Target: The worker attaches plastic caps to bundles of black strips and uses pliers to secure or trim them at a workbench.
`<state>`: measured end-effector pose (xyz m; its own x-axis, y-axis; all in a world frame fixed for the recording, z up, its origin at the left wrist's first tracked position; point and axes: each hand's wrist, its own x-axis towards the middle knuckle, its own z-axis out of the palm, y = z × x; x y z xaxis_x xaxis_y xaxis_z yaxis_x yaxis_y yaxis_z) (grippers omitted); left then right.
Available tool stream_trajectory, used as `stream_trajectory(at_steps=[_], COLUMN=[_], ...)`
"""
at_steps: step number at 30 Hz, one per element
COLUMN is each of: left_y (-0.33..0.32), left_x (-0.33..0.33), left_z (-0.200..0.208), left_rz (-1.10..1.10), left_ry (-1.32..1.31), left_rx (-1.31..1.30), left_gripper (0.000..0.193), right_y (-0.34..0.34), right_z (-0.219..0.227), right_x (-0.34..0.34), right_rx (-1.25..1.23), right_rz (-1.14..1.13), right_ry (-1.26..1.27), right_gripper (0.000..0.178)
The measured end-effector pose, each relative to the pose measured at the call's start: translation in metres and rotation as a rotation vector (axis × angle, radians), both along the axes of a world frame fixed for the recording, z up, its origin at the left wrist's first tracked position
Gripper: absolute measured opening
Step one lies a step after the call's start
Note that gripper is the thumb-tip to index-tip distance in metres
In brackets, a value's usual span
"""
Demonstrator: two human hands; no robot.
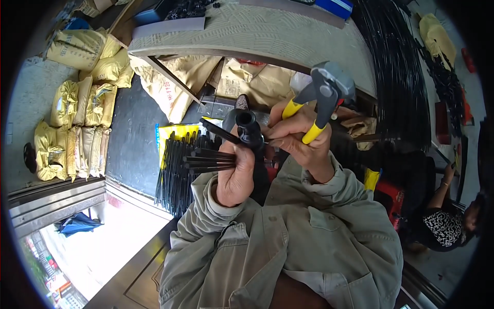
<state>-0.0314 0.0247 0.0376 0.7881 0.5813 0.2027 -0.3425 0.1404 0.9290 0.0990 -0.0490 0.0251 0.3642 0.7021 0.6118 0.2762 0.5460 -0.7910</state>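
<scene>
My left hand (236, 180) is closed around several thin black rods (210, 161), which stick out to the left. A black hollow fitting (248, 127), its round opening facing up, sits at the left fingertips with one rod angled against it. My right hand (303, 144) is wrapped round the yellow-handled end-cutting pincers (325, 92), whose grey head points up and away. The thumb and forefinger of that hand pinch together beside the fitting; what lies between them is too small to make out.
Left of my arm lies a bundle of black rods (177, 167) over yellow packaging (165, 133). Yellow sacks (72, 149) are stacked at the left. Ahead stands a grey worktable (247, 31), with long black rods (393, 67) at its right. Another person (445, 224) is at the far right.
</scene>
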Motion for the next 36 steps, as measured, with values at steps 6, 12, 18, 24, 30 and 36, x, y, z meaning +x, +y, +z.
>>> stream_trajectory(at_steps=[6,12,18,24,30,36], left_y=[-0.016,-0.021,-0.023,-0.023,-0.019,-0.017], left_x=[-0.01,-0.006,-0.008,-0.008,-0.012,-0.015], left_z=[-0.002,0.003,-0.003,-0.001,-0.003,-0.004], left_rz=[-0.029,-0.079,-0.069,-0.032,-0.008,-0.004], left_ry=[-0.025,-0.081,-0.064,-0.066,-0.031,0.001], left_rx=[0.016,0.071,0.056,0.068,0.077,0.046], left_gripper=[0.041,0.039,0.039,0.037,0.038,0.041], right_y=[-0.017,-0.03,-0.033,-0.03,-0.024,-0.024], right_z=[0.013,0.013,0.016,0.015,0.016,0.012], right_x=[-0.007,-0.006,-0.008,-0.009,-0.011,-0.015], right_rx=[0.031,0.008,-0.05,-0.032,-0.029,-0.056], right_rz=[-0.066,-0.074,-0.026,-0.028,-0.036,0.029], right_ry=[-0.142,-0.122,-0.024,-0.052,-0.11,0.004], right_gripper=[0.011,0.01,0.011,0.012,0.012,0.013])
